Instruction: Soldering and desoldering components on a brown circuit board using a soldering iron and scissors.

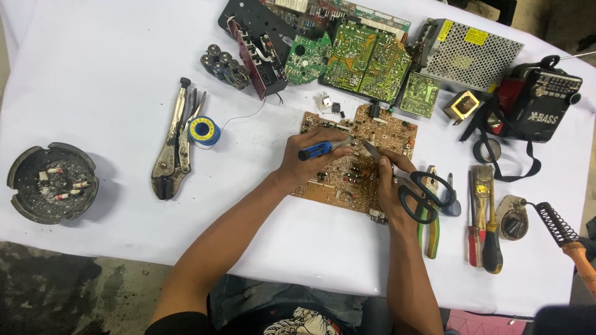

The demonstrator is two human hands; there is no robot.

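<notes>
1. Left hand (310, 155): closed around a blue-handled tool (320, 149), its tip pointing right onto the brown board (347, 180).
2. Right hand (390, 183): fingers pinched on a thin metal tool (370, 149), its point meeting the blue tool's tip over the board's centre.
3. The brown board lies flat under both hands, between them and the green boards (363, 59) further back. It is rectangular with a notched top edge, densely tracked and dotted with solder.
4. Far left: a round, dark ashtray (53, 183) with stubs and ash, at the table's edge.
5. Left of the hands: steel locking pliers (174, 152), with a blue solder spool (203, 131) just beside them, its wire trailing right.
6. Right of the hands: black-handled scissors (425, 192) touching the right hand, green-handled pliers (431, 226) beneath them, then a brush (481, 180) and a screwdriver (492, 245).
7. Far right: a soldering iron (568, 239) with an orange handle and coiled stand, and a black radio (546, 105) with a strap.
8. Surface: a white table (93, 80), smudged near the board. Floor below: dark, stained concrete.
</notes>
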